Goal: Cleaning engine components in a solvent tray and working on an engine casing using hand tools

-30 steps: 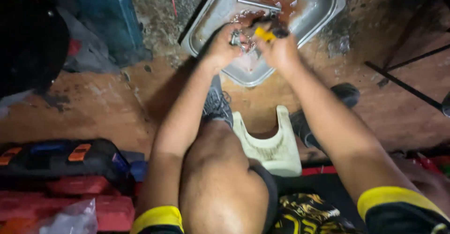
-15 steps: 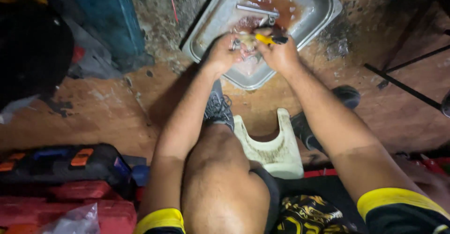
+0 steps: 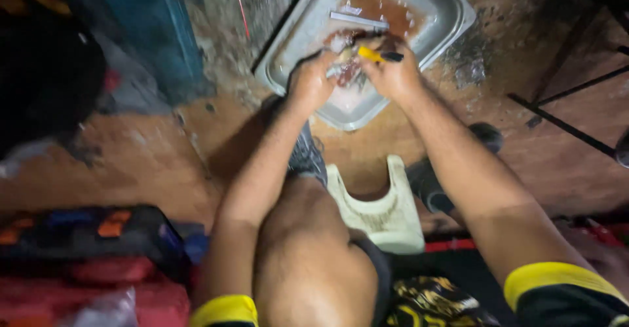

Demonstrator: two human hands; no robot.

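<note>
From the head camera, looking straight down, the landmark is the square metal tray (image 3: pixel 438 19) lying on the reddish-brown floor (image 3: pixel 151 163). Both hands work over the middle of this tray, so that the brownish liquid pooled in its far corner and anything dripping stays inside its rim. The left hand (image 3: pixel 309 81) is curled around a small wet metal part (image 3: pixel 341 70), gripping it just above the tray's bottom. The right hand (image 3: pixel 393 75) is closed on a yellow-handled tool (image 3: pixel 375 55), its dark tip pointing away to the right, with the working end pressed against the part (its exact shape is too blurred to tell). A flat metal bar (image 3: pixel 359 20) rests in the tray beyond the hands. On the near side of the tray stands a pale plastic stool (image 3: pixel 383 212), between the knees.
</note>
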